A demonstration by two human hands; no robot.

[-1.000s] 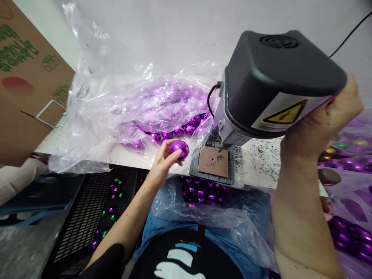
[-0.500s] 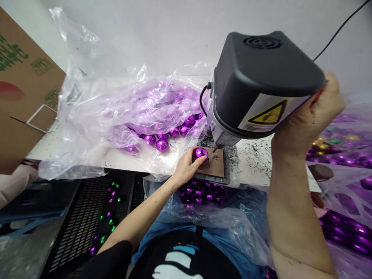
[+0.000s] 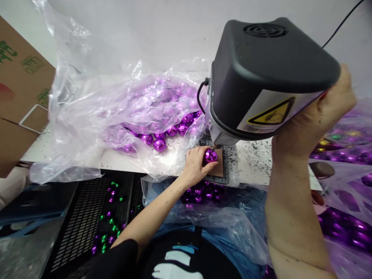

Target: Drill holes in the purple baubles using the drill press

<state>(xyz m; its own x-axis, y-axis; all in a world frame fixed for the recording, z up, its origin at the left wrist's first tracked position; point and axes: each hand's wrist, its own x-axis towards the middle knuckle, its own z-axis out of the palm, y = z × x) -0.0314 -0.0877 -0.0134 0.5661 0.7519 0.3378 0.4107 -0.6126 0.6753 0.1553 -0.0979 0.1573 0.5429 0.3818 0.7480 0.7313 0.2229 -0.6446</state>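
A shiny purple faceted ball [image 3: 210,155] is held between the thumb and fingers of my left hand [image 3: 197,164]. It rests over a brown board [image 3: 219,169] on a dark metal base, right under the tip of a drill-like machine. That machine's black housing [image 3: 276,62] bears a yellow warning triangle. My right hand [image 3: 325,104] is up at the housing's right side; its fingers are mostly hidden behind it, and what they grip does not show.
Clear plastic [image 3: 116,104] covers many purple balls [image 3: 159,145] on the white table [image 3: 252,162]. More balls lie in a bag below the board. A cardboard box [image 3: 23,97] stands left, above a black crate [image 3: 84,217]. Bagged beads are at right.
My left hand has moved right with the purple ball, from the board's left part to beneath the machine's tip. The camera view has shifted slightly.
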